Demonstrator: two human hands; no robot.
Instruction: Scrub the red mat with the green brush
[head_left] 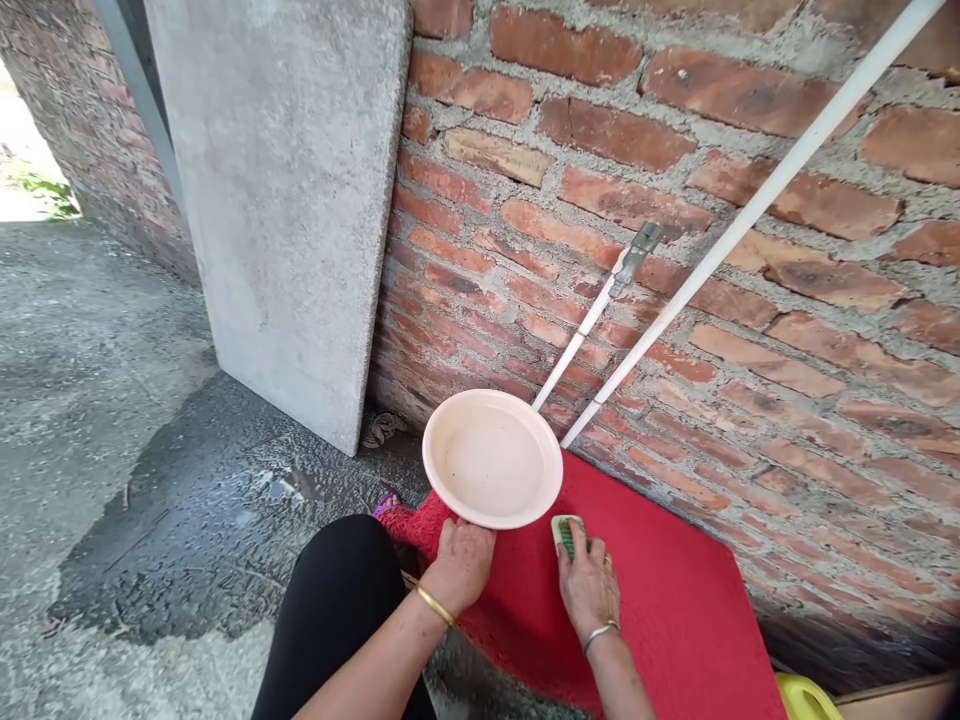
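My left hand (461, 562) grips the near rim of a pale pink plastic basin (491, 465), its thumb side hidden under the edge. The basin stays above the far left end of a red mat (675, 590), with a few small dark specks inside. My right hand (589, 585) has its fingers closed on a scrub brush (564, 537) with a pale edge and a green middle. That brush rests on the red mat, a little right of the basin. The mat hangs down at its left side, with a shaggy red underside.
A brick wall (525, 250) rises behind the mat, with white pipes (697, 270) along it. A grey slab (292, 200) leans at the left beside wet concrete floor (217, 500). A yellow plastic item (806, 697) shows at bottom right.
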